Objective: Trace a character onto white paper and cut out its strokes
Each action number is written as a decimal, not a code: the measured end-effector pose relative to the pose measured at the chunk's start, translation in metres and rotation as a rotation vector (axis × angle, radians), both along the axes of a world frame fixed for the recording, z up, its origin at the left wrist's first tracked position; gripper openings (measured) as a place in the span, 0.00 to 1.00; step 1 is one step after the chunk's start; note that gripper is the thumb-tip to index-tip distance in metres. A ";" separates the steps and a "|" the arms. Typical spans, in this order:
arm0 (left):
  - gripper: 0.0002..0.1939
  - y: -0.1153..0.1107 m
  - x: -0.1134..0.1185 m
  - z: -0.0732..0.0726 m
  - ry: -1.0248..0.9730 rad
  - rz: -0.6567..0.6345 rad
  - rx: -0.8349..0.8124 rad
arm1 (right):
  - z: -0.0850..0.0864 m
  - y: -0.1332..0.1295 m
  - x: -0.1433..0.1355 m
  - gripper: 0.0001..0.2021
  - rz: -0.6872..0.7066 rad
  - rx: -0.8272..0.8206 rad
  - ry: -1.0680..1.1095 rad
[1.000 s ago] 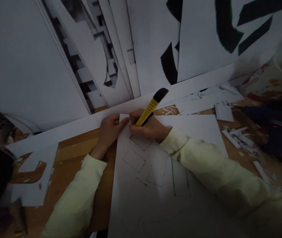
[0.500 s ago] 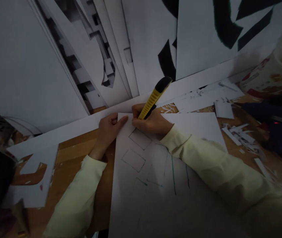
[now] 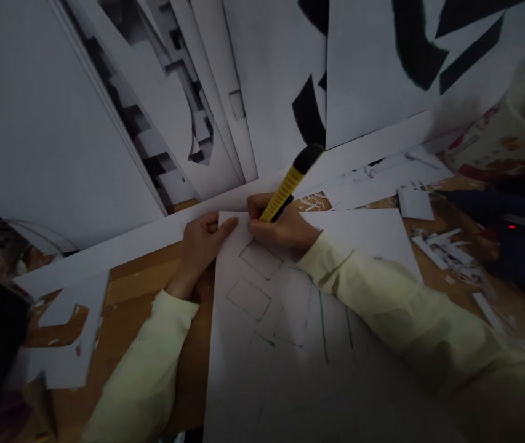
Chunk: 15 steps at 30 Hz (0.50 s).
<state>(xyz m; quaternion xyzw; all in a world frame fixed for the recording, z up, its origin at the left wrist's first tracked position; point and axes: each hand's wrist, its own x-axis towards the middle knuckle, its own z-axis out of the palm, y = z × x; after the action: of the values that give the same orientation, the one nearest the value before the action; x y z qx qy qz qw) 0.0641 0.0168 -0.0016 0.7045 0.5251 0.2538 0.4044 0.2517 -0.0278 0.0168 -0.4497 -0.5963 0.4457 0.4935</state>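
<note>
My right hand (image 3: 285,224) is closed round a yellow and black utility knife (image 3: 285,191), held tilted like a pen with its tip low; the blade is hidden by my fingers. Under it lies a large white board (image 3: 244,381) with green marker outlines, among them two four-sided shapes just below my right hand. At the board's upper left corner, my left hand (image 3: 204,246) grips the edge, thumb on top and fingers curled in beside it.
White boards with cut-out shapes (image 3: 285,67) lean at the back. A cut letter sheet (image 3: 68,363) lies at left on the wooden table (image 3: 137,295). White scraps (image 3: 447,252), a dark blue tool (image 3: 516,237) with a red light and a paper bucket (image 3: 506,141) are at right.
The knife and my right hand have shifted very slightly to the right, and the knife's handle leans a little more. My left hand stays at the board's corner.
</note>
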 end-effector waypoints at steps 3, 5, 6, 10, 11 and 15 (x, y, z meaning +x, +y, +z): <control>0.22 0.000 0.000 0.000 -0.006 0.005 -0.019 | -0.004 0.001 -0.001 0.11 -0.019 0.000 0.097; 0.22 -0.001 0.001 0.002 -0.007 0.006 -0.033 | -0.006 0.000 -0.002 0.11 -0.046 -0.016 0.138; 0.22 -0.001 0.002 0.002 -0.006 0.005 -0.040 | -0.006 -0.001 -0.002 0.11 -0.058 -0.027 0.150; 0.22 -0.003 0.004 0.006 -0.026 0.003 -0.062 | -0.007 -0.004 -0.005 0.11 -0.079 -0.013 0.147; 0.22 -0.003 0.005 0.007 -0.032 0.000 -0.065 | -0.007 -0.003 -0.004 0.12 -0.099 0.006 0.149; 0.22 -0.002 0.005 0.006 0.007 -0.019 -0.047 | 0.002 0.003 0.009 0.18 -0.410 0.149 0.233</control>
<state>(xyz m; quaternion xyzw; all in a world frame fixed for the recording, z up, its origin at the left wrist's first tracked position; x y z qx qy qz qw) 0.0690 0.0145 0.0047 0.7007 0.5255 0.2350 0.4215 0.2607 -0.0243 0.0192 -0.4691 -0.4629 0.3400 0.6709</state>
